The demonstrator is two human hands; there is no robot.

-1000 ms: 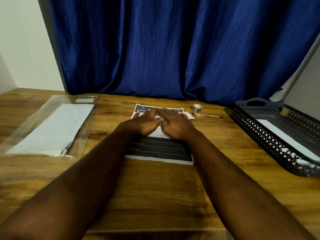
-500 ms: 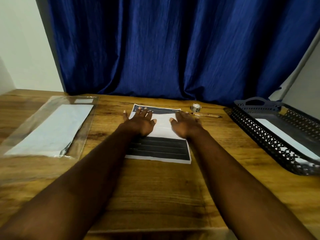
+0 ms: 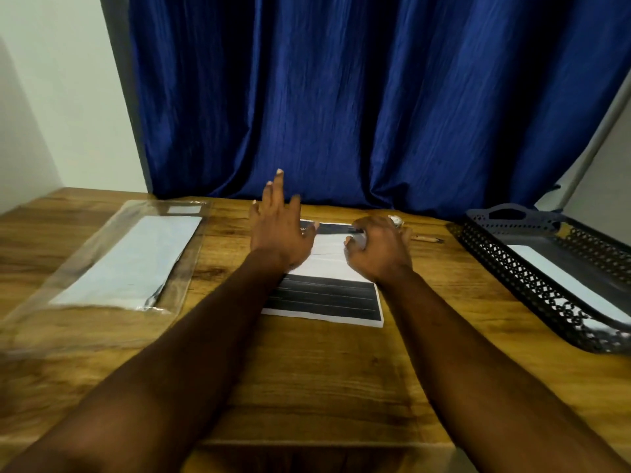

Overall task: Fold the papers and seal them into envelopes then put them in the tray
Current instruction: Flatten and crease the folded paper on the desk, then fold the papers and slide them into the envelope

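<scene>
A stack of printed papers point(image 3: 324, 298) with dark bands lies in the middle of the wooden table. On its far half lies a folded white paper point(image 3: 329, 249). My left hand point(image 3: 276, 230) is lifted off the sheet's left end, fingers straight and spread, holding nothing. My right hand point(image 3: 379, 247) sits at the folded paper's right end with fingers curled, thumb and fingers pinching its edge. A black lattice tray point(image 3: 512, 268) stands at the right with a white envelope point(image 3: 563, 281) inside. A clear plastic pack of white envelopes point(image 3: 133, 257) lies at the left.
A pen point(image 3: 426, 238) and a small tape roll point(image 3: 396, 220) lie just beyond my right hand, near the tray. A blue curtain hangs behind the table's far edge. Bare wood stretches between the stack and the near edge.
Both hands pressed together on the fold, then slid apart along it. Now my left hand has risen off the paper and my right hand's fingers have curled at the right end.
</scene>
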